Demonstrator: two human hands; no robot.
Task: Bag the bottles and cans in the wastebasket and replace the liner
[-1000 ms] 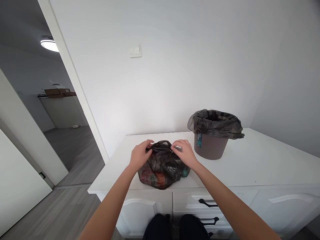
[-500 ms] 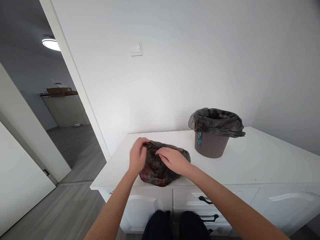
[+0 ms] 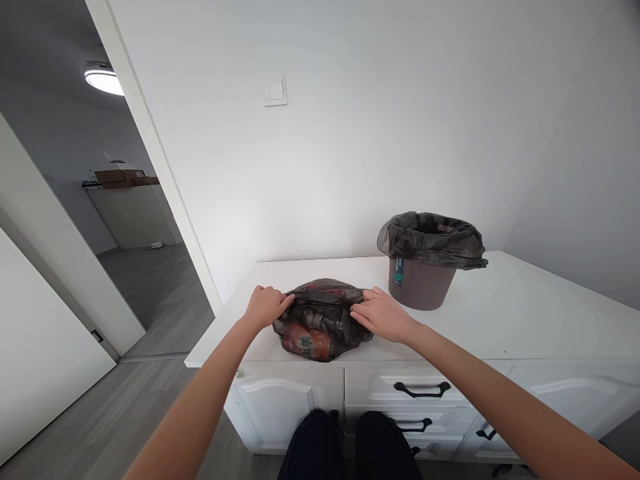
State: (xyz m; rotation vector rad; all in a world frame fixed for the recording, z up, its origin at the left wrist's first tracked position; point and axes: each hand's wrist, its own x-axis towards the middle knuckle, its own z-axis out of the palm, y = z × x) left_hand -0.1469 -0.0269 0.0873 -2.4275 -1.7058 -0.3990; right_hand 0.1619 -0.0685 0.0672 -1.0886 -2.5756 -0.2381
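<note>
A dark, see-through garbage bag [image 3: 345, 337] lies filled on the white cabinet top, close to its front edge. Through the thin plastic I make out a red-orange packet with lettering and other items too dim to name. My left hand [image 3: 267, 306] pinches the bag's upper edge at its left side. At the right side, my right hand [image 3: 385, 316] grips the same edge, fingers closed on the plastic. The edge is stretched between both hands.
Behind and right of my right hand stands a brown trash can [image 3: 425, 285] with a dark liner folded over its rim. The white cabinet [image 3: 500, 320] has black-handled drawers in front. A light switch [image 3: 275, 91] is on the wall; a doorway opens at left.
My hands have moved apart, left hand leftward and right hand rightward, pulling the bag's edge out between them. The right hand was over the bag's middle before. The trash can stays put.
</note>
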